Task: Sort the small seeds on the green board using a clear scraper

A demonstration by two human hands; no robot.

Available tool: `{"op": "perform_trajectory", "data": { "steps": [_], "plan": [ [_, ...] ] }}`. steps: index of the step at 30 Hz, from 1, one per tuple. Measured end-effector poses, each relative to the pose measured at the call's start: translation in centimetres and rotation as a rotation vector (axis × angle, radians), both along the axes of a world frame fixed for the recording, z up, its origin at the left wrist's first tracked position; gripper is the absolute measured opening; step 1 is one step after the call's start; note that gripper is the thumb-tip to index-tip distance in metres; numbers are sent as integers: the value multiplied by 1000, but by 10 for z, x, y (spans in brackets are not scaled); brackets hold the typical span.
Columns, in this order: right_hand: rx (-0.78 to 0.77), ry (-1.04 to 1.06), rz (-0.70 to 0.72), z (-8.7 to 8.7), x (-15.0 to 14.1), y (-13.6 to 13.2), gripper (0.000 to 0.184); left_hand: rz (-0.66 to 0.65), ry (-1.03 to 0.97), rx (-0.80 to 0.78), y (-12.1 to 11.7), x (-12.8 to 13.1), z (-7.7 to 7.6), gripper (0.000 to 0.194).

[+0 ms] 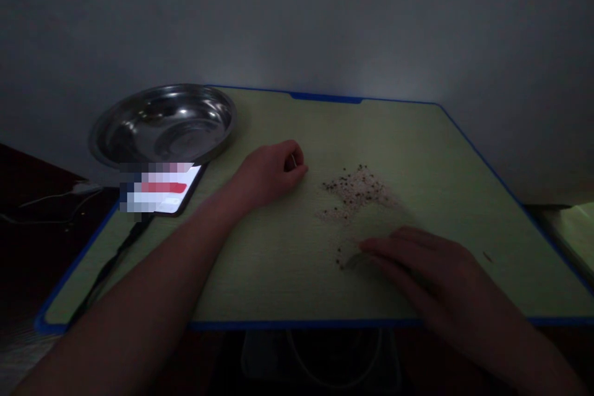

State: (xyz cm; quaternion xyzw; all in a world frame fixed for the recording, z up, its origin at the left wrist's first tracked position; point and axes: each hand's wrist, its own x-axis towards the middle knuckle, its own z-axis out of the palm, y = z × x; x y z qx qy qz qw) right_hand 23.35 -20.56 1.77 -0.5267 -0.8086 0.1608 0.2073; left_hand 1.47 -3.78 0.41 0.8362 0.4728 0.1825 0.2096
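Note:
Pale small grains, like rice, mixed with dark beans or seeds, lie in a loose pile on the pale green tabletop. My left hand rests left of the pile, its fingers curled into a loose fist. A thin white edge shows inside the curl, but what it belongs to is unclear. My right hand reaches in from the lower right, thumb and fingertips drawn close together low over the table. A few dark beans lie just left of those fingertips. Anything pinched there is too small and dark to make out.
A shiny metal basin stands at the table's back left. In front of it lies a lit phone, partly blurred out, with a black strap or cable running toward the front edge. A wall rises behind the blue-edged table.

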Motion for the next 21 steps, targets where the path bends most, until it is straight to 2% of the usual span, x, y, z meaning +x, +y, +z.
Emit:
{"op": "perform_trajectory", "data": {
  "steps": [8,16,21],
  "plan": [
    [34,-24,-40,-8,3,3,23,-13,-17,15,1,0,-2,10],
    [-74,10,9,-6,-3,0,23,-24,-24,24,1,-1,-2,9],
    [-87,22,25,-7,0,-4,24,-20,-27,30,0,0,-2,7]
  ]
}}
